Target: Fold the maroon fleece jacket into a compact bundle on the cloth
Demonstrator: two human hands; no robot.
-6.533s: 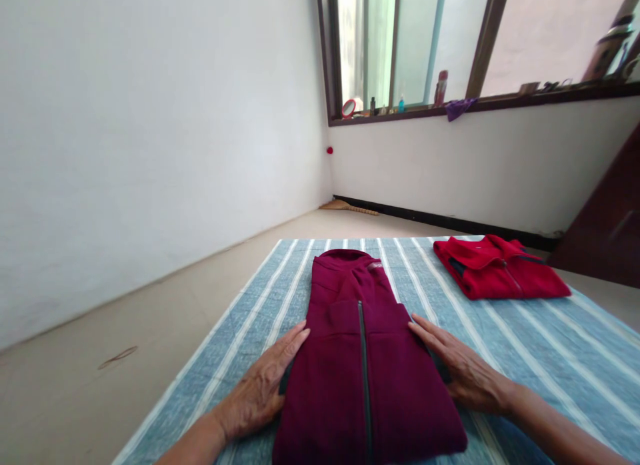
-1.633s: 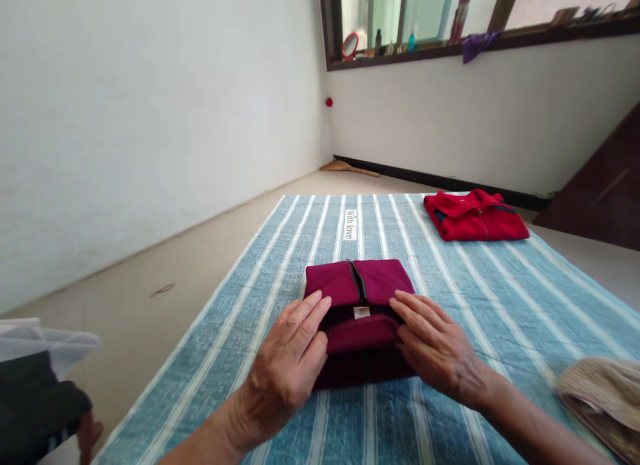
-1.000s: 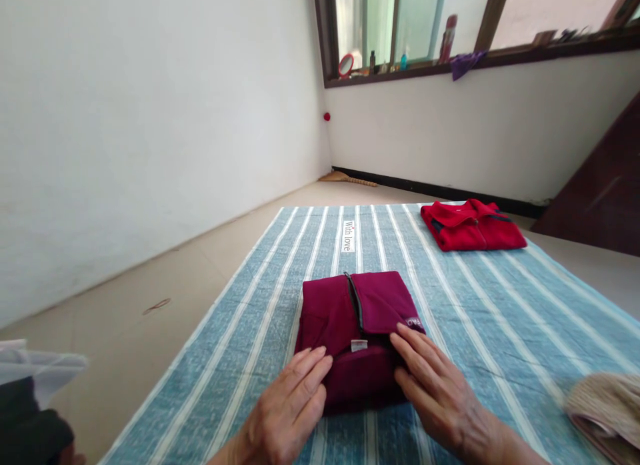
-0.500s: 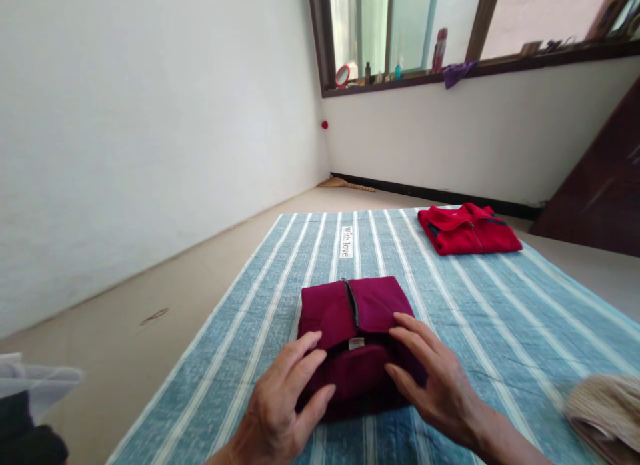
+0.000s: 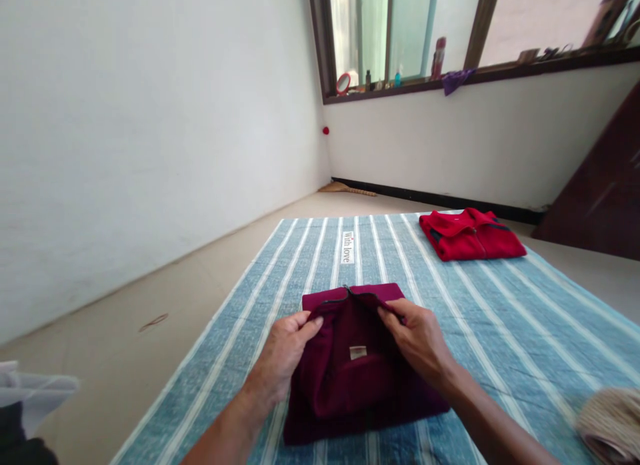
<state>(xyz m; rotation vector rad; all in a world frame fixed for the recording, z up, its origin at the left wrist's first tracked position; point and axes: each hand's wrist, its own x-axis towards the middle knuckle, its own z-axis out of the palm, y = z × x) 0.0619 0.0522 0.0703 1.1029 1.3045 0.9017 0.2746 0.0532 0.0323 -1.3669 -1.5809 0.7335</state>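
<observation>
A folded maroon zip-collar jacket (image 5: 350,391) lies before me on a blue-and-white striped cloth (image 5: 250,305). Its collar is spread apart, so the dark inside and a small white label (image 5: 358,352) show. My left hand (image 5: 283,348) pinches the collar's left edge between thumb and fingers. On the other side, my right hand (image 5: 417,331) grips the right collar edge the same way. The zip's two dark edges meet at the far end of the opening, between the hands.
A folded red jacket (image 5: 473,235) rests at the far right of the cloth. Near the right edge sits a beige knitted item (image 5: 610,425). White and black fabric (image 5: 30,398) shows at lower left. Beyond are a broom (image 5: 345,187) on the floor and a cluttered windowsill (image 5: 400,88).
Both hands, resting with spread fingers on the maroon jacket before, now grip its collar edges. The collar flaps have been lifted and pulled apart, widening the opening.
</observation>
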